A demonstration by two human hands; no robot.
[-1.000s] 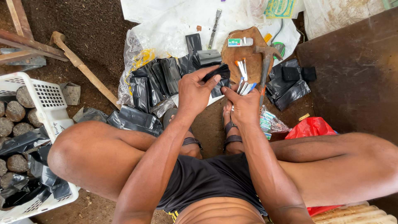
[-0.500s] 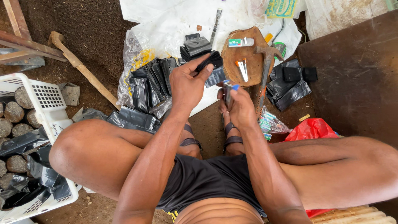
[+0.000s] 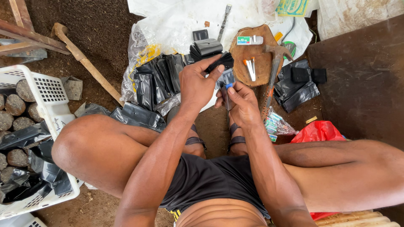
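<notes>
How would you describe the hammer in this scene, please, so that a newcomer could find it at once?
Start at the round wooden block lying on the ground beyond the person's hands, beside the white plastic sheet. The hammer leans across the block's right edge, its metal head on top and its handle running down toward the right hand. Unlike the long wooden tool handle far left, it is short and metal-headed.

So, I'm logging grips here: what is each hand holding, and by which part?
The left hand pinches a folded black plastic bag by its near end. The right hand grips a small blue-tipped tool by its lower part.
</notes>
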